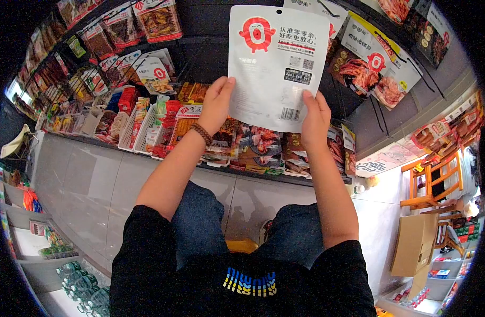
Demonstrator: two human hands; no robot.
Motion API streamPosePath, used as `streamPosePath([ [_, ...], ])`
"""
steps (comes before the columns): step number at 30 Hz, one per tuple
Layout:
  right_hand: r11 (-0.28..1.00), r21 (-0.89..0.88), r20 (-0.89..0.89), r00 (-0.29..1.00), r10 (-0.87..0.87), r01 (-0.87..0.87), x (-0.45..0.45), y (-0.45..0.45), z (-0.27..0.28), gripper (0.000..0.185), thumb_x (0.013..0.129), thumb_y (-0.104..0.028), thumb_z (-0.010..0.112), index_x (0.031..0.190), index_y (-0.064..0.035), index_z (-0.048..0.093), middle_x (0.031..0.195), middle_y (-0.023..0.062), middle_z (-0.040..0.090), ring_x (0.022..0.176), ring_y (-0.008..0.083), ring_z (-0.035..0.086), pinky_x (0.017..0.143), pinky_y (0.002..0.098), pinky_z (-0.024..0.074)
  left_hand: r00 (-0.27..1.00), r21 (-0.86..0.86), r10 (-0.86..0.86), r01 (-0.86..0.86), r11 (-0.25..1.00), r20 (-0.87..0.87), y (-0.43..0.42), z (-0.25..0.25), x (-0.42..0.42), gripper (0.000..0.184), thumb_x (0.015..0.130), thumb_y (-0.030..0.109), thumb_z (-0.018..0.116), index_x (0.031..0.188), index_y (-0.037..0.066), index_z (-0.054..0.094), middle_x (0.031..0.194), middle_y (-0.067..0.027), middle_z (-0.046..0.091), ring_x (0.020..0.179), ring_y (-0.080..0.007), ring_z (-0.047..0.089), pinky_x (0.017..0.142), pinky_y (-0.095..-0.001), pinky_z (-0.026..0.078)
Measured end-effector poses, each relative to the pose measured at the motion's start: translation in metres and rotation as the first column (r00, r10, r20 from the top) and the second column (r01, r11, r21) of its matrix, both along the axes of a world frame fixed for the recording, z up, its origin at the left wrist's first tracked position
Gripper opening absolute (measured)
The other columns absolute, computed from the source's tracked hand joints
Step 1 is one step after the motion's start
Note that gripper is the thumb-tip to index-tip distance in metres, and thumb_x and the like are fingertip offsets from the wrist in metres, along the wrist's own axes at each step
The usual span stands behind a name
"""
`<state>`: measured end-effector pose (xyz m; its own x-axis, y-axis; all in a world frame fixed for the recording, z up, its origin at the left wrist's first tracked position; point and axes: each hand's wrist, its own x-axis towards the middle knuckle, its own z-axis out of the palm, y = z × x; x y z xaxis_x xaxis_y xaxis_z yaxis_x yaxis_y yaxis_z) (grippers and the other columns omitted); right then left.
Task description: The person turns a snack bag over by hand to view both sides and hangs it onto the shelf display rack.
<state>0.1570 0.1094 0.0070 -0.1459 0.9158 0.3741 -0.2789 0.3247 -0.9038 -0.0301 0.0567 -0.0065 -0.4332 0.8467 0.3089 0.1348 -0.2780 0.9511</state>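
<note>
A white snack pouch point(269, 79) with a red cartoon figure, printed text and a barcode is held upright in front of the hanging rack. My left hand point(217, 103) grips its left edge, thumb on the face that shows; a brown bead bracelet is on that wrist. On the opposite edge, my right hand point(315, 119) pinches the lower right side, its thumb also on the printed face. The other fingers are partly behind the pouch. Packaged snacks point(261, 142) lie on the shelf below and behind it.
Hanging packets point(158, 21) fill the rack at upper left, with more packets point(358, 63) at right. White baskets point(130, 129) line the low shelf. A wooden chair point(430, 179) and a cardboard box point(413, 244) stand at right. Bottles point(84, 285) are at lower left.
</note>
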Motion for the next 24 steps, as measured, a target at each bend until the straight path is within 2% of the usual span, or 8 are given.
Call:
streamPosePath([
  [4,0.998,-0.054,-0.020,1.000,0.012,-0.013,0.002,0.001,0.000,0.022,0.081,-0.016,0.048,0.091,0.0024,0.055,0.083,0.0044,0.057,0.075,0.0095,0.049,0.070,0.0219,0.0378,0.999,0.037,-0.041,0.041,0.998,-0.009,0.003,-0.004,-0.002,0.020,0.085,0.021,0.044,0.080,0.002,0.050,0.070,0.0039,0.044,0.066,-0.0040,0.038,0.061,-0.0186,0.034],
  [6,0.998,-0.061,-0.018,1.000,0.003,-0.004,0.002,0.003,-0.001,0.023,0.081,-0.016,0.048,0.092,0.0023,0.055,0.083,0.0045,0.057,0.075,0.0095,0.049,0.071,0.0217,0.0377,0.997,0.097,-0.072,0.069,0.993,0.026,0.004,-0.004,-0.001,0.012,0.083,0.013,0.046,0.088,0.002,0.048,0.074,0.0017,0.048,0.069,-0.0054,0.043,0.063,-0.0189,0.036],
  [13,0.997,-0.080,-0.068,0.998,0.011,-0.016,0.003,0.006,-0.003,0.023,0.081,-0.015,0.048,0.094,0.0019,0.055,0.085,0.0045,0.058,0.077,0.0094,0.050,0.072,0.0212,0.0373,0.997,0.025,-0.072,0.072,0.997,0.031,0.010,-0.014,-0.006,0.026,0.077,0.007,0.052,0.101,0.003,0.042,0.087,-0.0041,0.049,0.079,-0.0106,0.047,0.068,-0.0228,0.040],
  [16,0.997,-0.076,-0.066,0.998,-0.005,0.000,0.002,0.006,-0.004,0.022,0.082,-0.015,0.047,0.094,0.0018,0.055,0.085,0.0041,0.057,0.076,0.0088,0.050,0.071,0.0209,0.0377,0.999,0.087,-0.017,0.021,0.996,-0.041,0.010,-0.015,-0.001,0.031,0.074,0.007,0.054,0.103,0.004,0.042,0.096,-0.0070,0.046,0.086,-0.0138,0.046,0.070,-0.0246,0.041],
  [18,0.996,-0.089,-0.059,0.998,-0.001,-0.004,0.002,0.006,-0.005,0.022,0.082,-0.015,0.047,0.095,0.0016,0.055,0.084,0.0039,0.057,0.075,0.0086,0.050,0.070,0.0207,0.0379,0.970,0.081,0.014,0.006,0.997,-0.245,0.007,-0.014,0.002,0.035,0.073,0.006,0.054,0.106,0.005,0.042,0.102,-0.0084,0.044,0.093,-0.0162,0.045,0.071,-0.0254,0.042],
  [19,0.995,-0.104,-0.052,0.999,0.003,-0.008,0.002,0.007,-0.006,0.022,0.082,-0.015,0.047,0.095,0.0015,0.055,0.084,0.0038,0.057,0.075,0.0085,0.050,0.069,0.0206,0.0382,0.970,0.082,0.014,0.006,0.997,-0.244,0.004,-0.010,0.006,0.035,0.073,0.006,0.054,0.106,0.005,0.042,0.102,-0.0084,0.044,0.093,-0.0162,0.045,0.071,-0.0254,0.042],
  [21,0.996,-0.092,-0.065,0.998,0.003,-0.009,0.002,0.005,-0.004,0.022,0.082,-0.015,0.047,0.094,0.0015,0.055,0.084,0.0036,0.057,0.074,0.0084,0.050,0.068,0.0206,0.0384,0.960,0.077,-0.077,0.102,0.992,-0.268,-0.005,0.001,0.019,0.036,0.075,0.002,0.051,0.109,0.005,0.041,0.100,-0.0051,0.046,0.094,-0.0139,0.044,0.077,-0.0250,0.040],
  [24,0.997,-0.073,-0.075,0.997,-0.009,0.004,0.000,0.005,-0.005,0.022,0.083,-0.015,0.047,0.094,0.0017,0.055,0.083,0.0035,0.057,0.073,0.0085,0.050,0.068,0.0208,0.0388,0.956,0.032,-0.214,0.225,0.974,-0.202,-0.011,0.004,0.032,0.038,0.074,0.006,0.054,0.110,0.005,0.041,0.107,-0.0088,0.044,0.097,-0.0177,0.045,0.073,-0.0266,0.042],
])
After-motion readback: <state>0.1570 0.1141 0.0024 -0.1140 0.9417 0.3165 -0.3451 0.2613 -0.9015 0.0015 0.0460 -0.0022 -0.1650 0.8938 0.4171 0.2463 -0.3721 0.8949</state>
